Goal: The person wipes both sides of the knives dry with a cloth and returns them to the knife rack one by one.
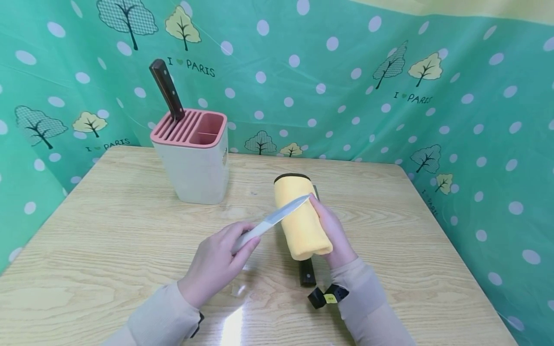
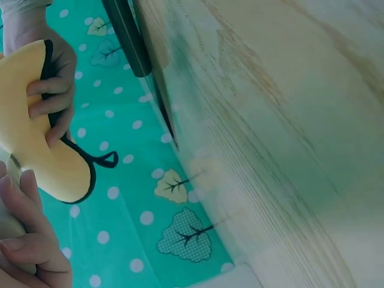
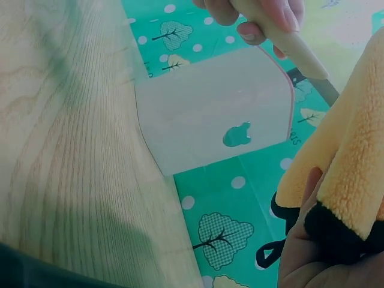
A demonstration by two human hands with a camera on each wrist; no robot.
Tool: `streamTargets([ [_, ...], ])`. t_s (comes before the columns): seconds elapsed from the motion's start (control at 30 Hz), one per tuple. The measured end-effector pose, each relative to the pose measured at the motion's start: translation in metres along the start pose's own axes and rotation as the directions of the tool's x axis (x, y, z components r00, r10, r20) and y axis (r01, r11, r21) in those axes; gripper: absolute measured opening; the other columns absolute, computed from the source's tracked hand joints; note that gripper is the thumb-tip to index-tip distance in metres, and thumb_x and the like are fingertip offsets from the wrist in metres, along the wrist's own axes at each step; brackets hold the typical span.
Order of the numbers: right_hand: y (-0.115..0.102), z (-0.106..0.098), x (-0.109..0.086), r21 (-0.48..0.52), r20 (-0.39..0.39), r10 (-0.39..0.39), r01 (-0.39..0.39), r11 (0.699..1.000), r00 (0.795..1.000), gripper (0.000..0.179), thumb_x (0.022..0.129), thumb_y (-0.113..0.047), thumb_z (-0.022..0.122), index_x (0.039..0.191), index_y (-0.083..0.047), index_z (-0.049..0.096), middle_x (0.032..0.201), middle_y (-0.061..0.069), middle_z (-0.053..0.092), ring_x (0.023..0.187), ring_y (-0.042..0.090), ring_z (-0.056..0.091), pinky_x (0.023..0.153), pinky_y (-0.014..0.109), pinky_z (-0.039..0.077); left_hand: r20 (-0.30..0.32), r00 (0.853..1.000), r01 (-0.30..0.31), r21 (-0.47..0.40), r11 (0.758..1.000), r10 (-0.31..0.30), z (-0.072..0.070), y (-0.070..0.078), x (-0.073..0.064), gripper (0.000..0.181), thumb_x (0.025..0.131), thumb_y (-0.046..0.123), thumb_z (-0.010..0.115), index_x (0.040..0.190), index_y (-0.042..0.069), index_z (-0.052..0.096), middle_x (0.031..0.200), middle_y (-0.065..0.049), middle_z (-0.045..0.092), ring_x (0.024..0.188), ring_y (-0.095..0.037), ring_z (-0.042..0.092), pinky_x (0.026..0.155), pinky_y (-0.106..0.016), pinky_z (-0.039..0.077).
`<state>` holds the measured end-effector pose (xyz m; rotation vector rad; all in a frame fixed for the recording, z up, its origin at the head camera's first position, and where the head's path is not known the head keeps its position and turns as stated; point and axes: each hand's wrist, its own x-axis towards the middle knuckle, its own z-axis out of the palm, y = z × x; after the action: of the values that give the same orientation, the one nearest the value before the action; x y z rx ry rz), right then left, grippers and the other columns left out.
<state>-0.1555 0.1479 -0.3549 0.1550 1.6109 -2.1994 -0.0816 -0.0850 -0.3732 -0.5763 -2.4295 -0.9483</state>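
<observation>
My left hand (image 1: pixel 218 259) grips a knife by its pale handle (image 1: pixel 248 236). Its silver blade (image 1: pixel 289 209) slants up to the right, across the front of a yellow cloth (image 1: pixel 303 230) with dark edging. From the right side, my right hand (image 1: pixel 332 228) holds this folded cloth; in the left wrist view its fingers (image 2: pixel 51 107) curl round the dark edge. The blade tip lies close to the right thumb; whether blade and cloth touch, I cannot tell. Beneath the cloth, a black-handled knife (image 1: pixel 307 274) lies on the table, its blade mostly hidden.
At the back left stands a white knife holder (image 1: pixel 195 173) with a pink slotted top. A dark-handled knife (image 1: pixel 168 90) sticks up from one slot. Wooden tabletop (image 1: pixel 108 230) extends around both hands, and a green dotted curtain (image 1: pixel 311 96) hangs behind it.
</observation>
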Motion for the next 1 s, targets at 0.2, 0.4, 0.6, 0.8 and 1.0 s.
streamTargets([
  [0.2,-0.0005,0.0027,-0.0004,0.001,0.016,-0.027,0.027,1.0,1.0,0.04,0.106,-0.046,0.033,0.097,-0.016,0.059,0.076,-0.007,0.065,0.064,0.005,0.064,0.062,0.021,0.052,0.0,1.0,-0.007,-0.012,1.0,0.007,0.0003,0.001,0.0019,0.023,0.091,0.021,0.07,0.11,0.009,0.066,0.077,0.008,0.06,0.056,0.0,0.042,0.05,-0.016,0.039],
  [0.4,-0.0004,0.0035,-0.0008,-0.014,0.043,-0.019,0.019,1.0,0.999,0.04,0.106,-0.044,0.035,0.09,-0.018,0.061,0.072,-0.007,0.065,0.061,0.005,0.063,0.059,0.02,0.051,0.001,1.0,-0.01,-0.007,1.0,0.01,0.0009,0.002,0.0034,0.023,0.091,0.022,0.07,0.11,0.009,0.066,0.079,0.008,0.062,0.057,-0.001,0.043,0.051,-0.017,0.041],
  [0.6,0.0019,0.0036,-0.0001,-0.028,0.061,-0.013,0.015,1.0,0.998,0.043,0.107,-0.044,0.032,0.088,-0.018,0.06,0.07,-0.007,0.064,0.059,0.005,0.063,0.057,0.021,0.05,0.004,1.0,-0.011,-0.001,1.0,0.011,0.0016,0.0027,0.004,0.023,0.091,0.022,0.07,0.11,0.009,0.067,0.081,0.006,0.064,0.059,-0.002,0.046,0.052,-0.017,0.042],
  [0.8,0.0037,0.0045,0.0012,-0.063,0.071,0.01,-0.006,0.998,0.997,0.045,0.105,-0.049,0.034,0.089,-0.016,0.06,0.07,-0.006,0.065,0.058,0.007,0.063,0.055,0.022,0.051,0.004,1.0,-0.017,-0.009,1.0,0.017,0.0015,0.0037,0.0045,0.023,0.091,0.022,0.071,0.11,0.009,0.067,0.08,0.006,0.064,0.057,-0.001,0.044,0.05,-0.016,0.039],
  [1.0,0.0056,0.0044,0.0017,-0.089,0.067,0.02,-0.014,0.996,0.998,0.044,0.104,-0.051,0.037,0.093,-0.016,0.061,0.073,-0.005,0.066,0.061,0.007,0.064,0.059,0.024,0.052,0.006,1.0,-0.018,-0.013,1.0,0.018,0.0016,0.004,0.0045,0.023,0.091,0.022,0.07,0.11,0.009,0.067,0.082,0.006,0.064,0.057,-0.001,0.043,0.05,-0.016,0.039],
])
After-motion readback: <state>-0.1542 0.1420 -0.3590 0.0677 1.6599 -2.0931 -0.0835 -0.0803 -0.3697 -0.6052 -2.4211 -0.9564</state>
